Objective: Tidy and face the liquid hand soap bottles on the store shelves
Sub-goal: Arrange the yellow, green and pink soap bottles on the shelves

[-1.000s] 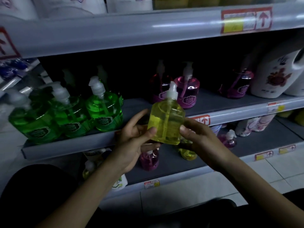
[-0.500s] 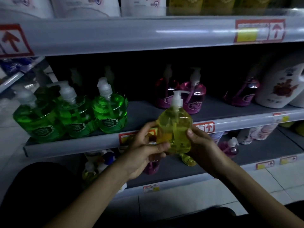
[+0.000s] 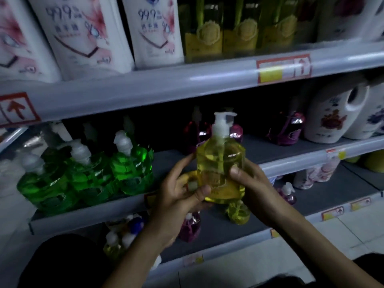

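Yellow liquid hand soap bottle, upright before the middle shelf, clasped by left hand and right hand; best turned label-forward, then set in the gap beside the green bottles.

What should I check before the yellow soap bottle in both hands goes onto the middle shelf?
1. Grip: left hand and right hand both hold the yellow bottle: ok.
2. Bottle upright, pump on top: ok.
3. Label facing front: cannot tell, blurred.
4. Bare space on the middle shelf between the green bottles and the pink bottles: ok.
5. Matching yellow stock on that shelf: not ok, a yellow bottle lies on the lower shelf instead.
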